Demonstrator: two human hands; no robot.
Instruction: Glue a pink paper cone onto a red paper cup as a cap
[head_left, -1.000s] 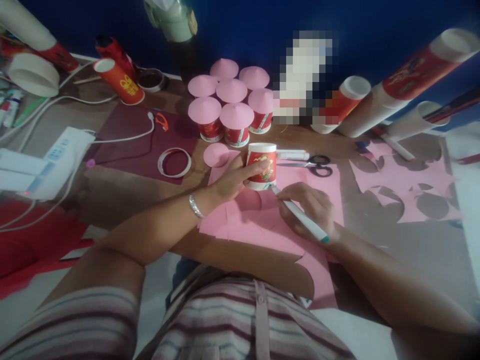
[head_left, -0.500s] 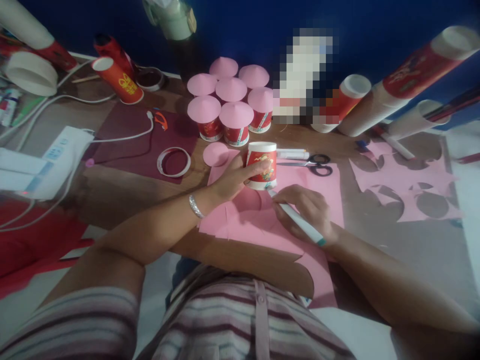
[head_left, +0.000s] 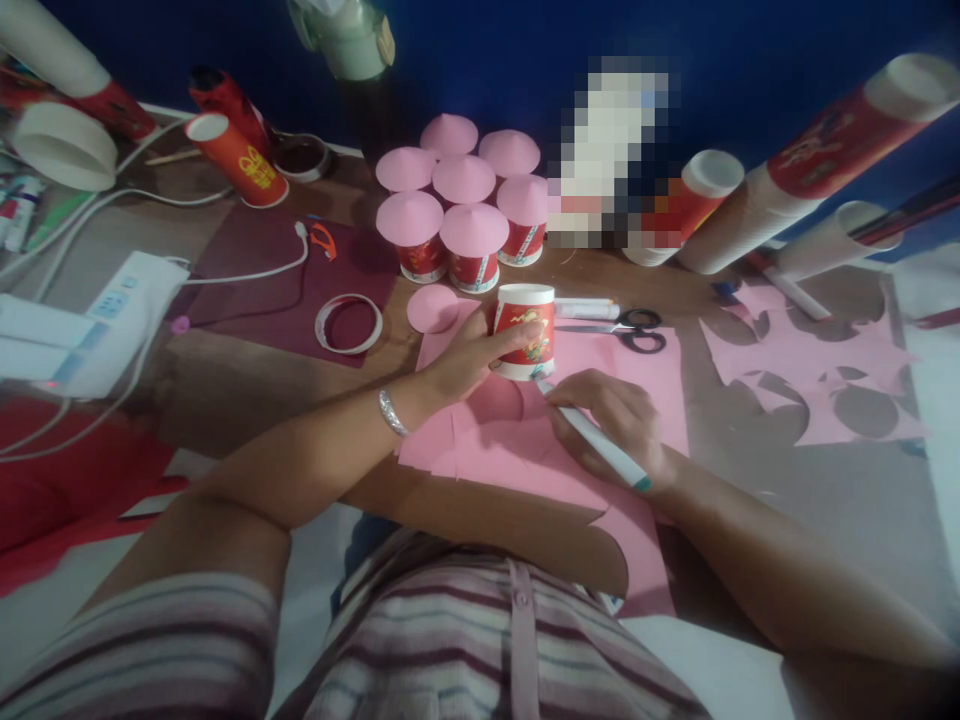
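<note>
My left hand (head_left: 469, 357) is wrapped round a red and white paper cup (head_left: 527, 330) that stands upside down on a pink paper sheet (head_left: 525, 450). My right hand (head_left: 615, 420) pinches a white pen (head_left: 596, 440) with a teal end, its tip touching the paper at the cup's lower rim. A silver bracelet (head_left: 391, 412) sits on my left wrist. A pink paper disc (head_left: 433, 308) lies just left of the cup.
Several cups with pink cone lids (head_left: 463, 205) stand behind. Black scissors (head_left: 637, 331) and a white stick (head_left: 585, 308) lie right of the cup. A tape ring (head_left: 349, 324), cable and power strip (head_left: 112, 320) are on the left. Cut pink scrap (head_left: 810, 370) and cup stacks (head_left: 795, 160) are on the right.
The pen tip has slid slightly left along the cup's lower rim, and my right hand followed. The cup and my left hand have stayed in place.
</note>
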